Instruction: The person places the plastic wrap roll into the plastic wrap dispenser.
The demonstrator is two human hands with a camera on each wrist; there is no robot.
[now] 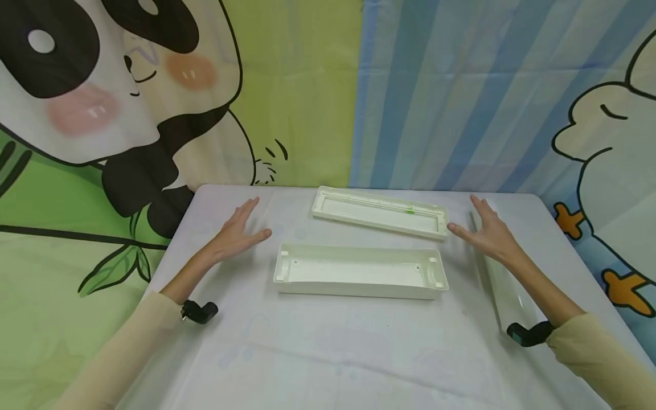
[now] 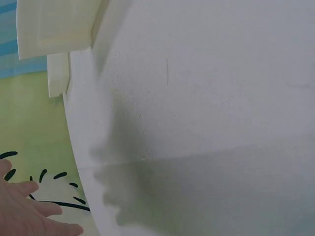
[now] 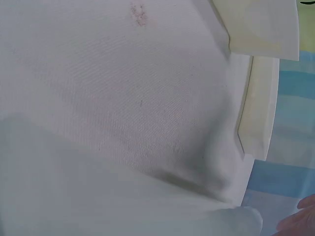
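left hand [image 1: 233, 236], right hand [image 1: 490, 234]: fingers [image 1: 249, 208] spread; box [image 1: 359, 288] between (tray [image 1: 379, 225] behind), white object [image 1: 509, 293] below right forearm [image 1: 540, 288].

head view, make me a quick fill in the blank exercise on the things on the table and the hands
1. The small slider on the shallow tray is coloured ____.
2. Of that tray and the deep box, the one farther away is the ____.
3. Between the left hand and right hand, the white roll lies nearer the ____.

Missing words: green; shallow tray; right hand
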